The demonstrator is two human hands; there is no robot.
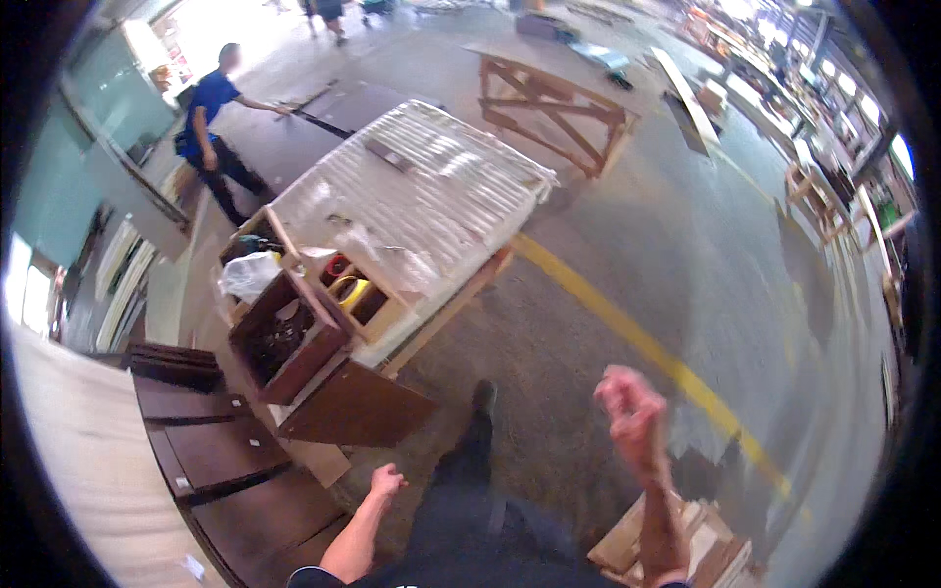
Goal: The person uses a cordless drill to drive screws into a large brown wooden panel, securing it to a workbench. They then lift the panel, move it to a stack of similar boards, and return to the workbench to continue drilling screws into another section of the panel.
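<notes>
My left hand [386,480] hangs low near my hip with its fingers curled in and nothing in it. It is just right of a stack of dark brown wooden panels [221,456]. My right hand [630,410] is raised in front of me, blurred, fingers closed into a loose fist, holding nothing. Below it lie pale wood offcuts [637,539] on the concrete floor. My dark trouser leg and shoe [482,400] step forward between the hands.
A workbench covered with corrugated clear sheet [431,186] stands ahead, with wooden boxes of tools [294,333] at its near end. A person in a blue shirt [208,132] stands at a dark panel beyond. A yellow floor line [647,348] runs diagonally; wooden trestles [549,108] stand farther back.
</notes>
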